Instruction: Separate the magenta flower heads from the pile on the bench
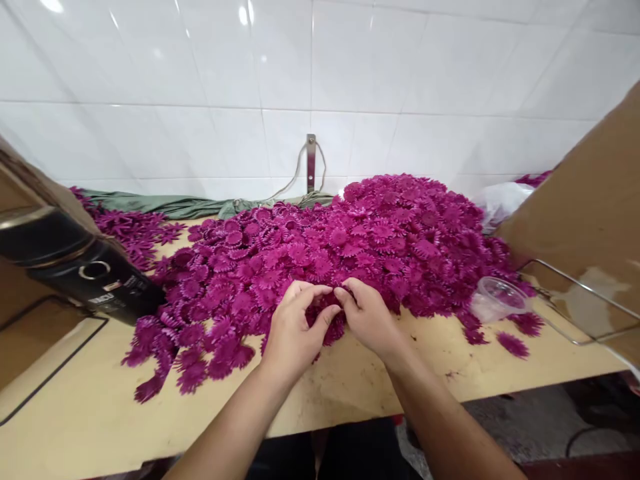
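Note:
A large heap of magenta artificial flower heads (380, 227) with fringed petals lies across the table in front of me. At its near edge, my left hand (300, 323) and my right hand (369, 319) meet with thumbs and forefingers pinched close together. Between them is a magenta flower head (336, 330), partly covered by the fingers. Both hands seem to grip it, though the exact contact at the fingertips is hidden.
A black bottle (95, 267) leans at the left by a cardboard box (30, 320). At right are a clear plastic cup (500, 300), a metal wire frame (590, 287) and another cardboard box (580, 200). Green cloth (170, 203) runs along the tiled wall (210, 140).

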The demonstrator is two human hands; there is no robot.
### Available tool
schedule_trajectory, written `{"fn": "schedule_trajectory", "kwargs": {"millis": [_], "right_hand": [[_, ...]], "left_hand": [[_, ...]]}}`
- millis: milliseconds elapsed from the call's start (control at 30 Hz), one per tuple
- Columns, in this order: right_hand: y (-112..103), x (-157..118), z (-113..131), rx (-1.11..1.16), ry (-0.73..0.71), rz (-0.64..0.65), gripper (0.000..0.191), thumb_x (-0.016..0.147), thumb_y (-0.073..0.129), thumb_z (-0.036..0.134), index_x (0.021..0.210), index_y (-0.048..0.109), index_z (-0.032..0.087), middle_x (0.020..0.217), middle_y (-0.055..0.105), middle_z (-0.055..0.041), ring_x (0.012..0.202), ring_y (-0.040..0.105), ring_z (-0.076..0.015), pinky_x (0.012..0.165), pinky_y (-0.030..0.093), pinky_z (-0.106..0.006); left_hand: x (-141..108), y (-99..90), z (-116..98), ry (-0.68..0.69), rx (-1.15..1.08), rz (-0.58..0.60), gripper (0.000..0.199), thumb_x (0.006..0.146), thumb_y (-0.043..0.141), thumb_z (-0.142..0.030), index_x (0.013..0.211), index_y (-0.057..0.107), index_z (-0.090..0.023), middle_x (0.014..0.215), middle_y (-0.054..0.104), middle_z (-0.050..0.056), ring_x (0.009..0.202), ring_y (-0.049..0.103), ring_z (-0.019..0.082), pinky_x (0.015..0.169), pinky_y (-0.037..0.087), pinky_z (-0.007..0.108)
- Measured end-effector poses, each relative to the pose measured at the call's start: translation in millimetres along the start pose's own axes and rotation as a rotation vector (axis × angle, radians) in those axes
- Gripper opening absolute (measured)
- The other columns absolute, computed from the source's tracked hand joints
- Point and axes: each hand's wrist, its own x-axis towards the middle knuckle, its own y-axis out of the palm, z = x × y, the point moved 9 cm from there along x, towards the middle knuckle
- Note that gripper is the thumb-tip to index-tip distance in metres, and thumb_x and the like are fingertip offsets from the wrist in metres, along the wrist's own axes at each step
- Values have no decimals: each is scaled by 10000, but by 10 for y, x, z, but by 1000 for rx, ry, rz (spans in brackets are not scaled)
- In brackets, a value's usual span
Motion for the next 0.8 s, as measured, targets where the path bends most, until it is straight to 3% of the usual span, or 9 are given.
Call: {"fn": "schedule_trajectory", "kwargs": {"millis": [133,267,367,500,600,700,800], "right_hand": [[122,50,-55,36,41,-40,317,838,330,369,551,333,234,533,415,11,538,397,-151,554,319,-287],[218,76,-90,80,43,-19,347,824,318,436,550,356,227,520,407,16,525,395,-145,535,331,-283],[268,61,-38,125,23,19,331,799,346,455,563,365,224,527,412,21,517,404,-138,515,348,-275],[334,2,80,271,5,117,228,751,471,399,717,536,183,658,564,-15,620,518,-159,608,431,-290],[369,-55,85,375,33,197,201,726,515,347,798,584,172,751,631,-43,715,571,-183,698,456,-318],[313,-88,3,327,65,187,182,727,506,357,712,556,182,671,592,-27,648,546,-177,639,442,-310],[188,-63,-75,211,70,96,236,744,459,401,624,480,198,565,476,6,542,454,-149,549,385,-295]], "left_hand": [[41,-22,43,-42,46,36,168,764,579,-209,925,630,-212,905,630,40,867,592,185,799,478,331],[105,-14,153,-141,48,77,98,722,579,-169,801,626,-204,802,629,17,764,592,167,736,470,305],[148,-61,291,-233,-47,16,68,737,552,-174,682,588,-191,690,604,-7,668,561,140,679,447,273],[192,-117,514,-399,-338,-110,109,719,564,-170,614,537,-173,558,533,-44,543,498,102,580,415,223],[264,-274,664,-469,-510,-266,107,720,568,-186,628,516,-168,520,506,-60,487,494,90,552,418,214],[345,-553,807,-489,-554,-437,101,764,532,-233,698,477,-180,553,514,-63,505,538,94,599,457,235],[458,-698,704,-354,-362,-356,100,713,583,-175,803,539,-177,778,606,4,781,617,149,802,479,320]]}}
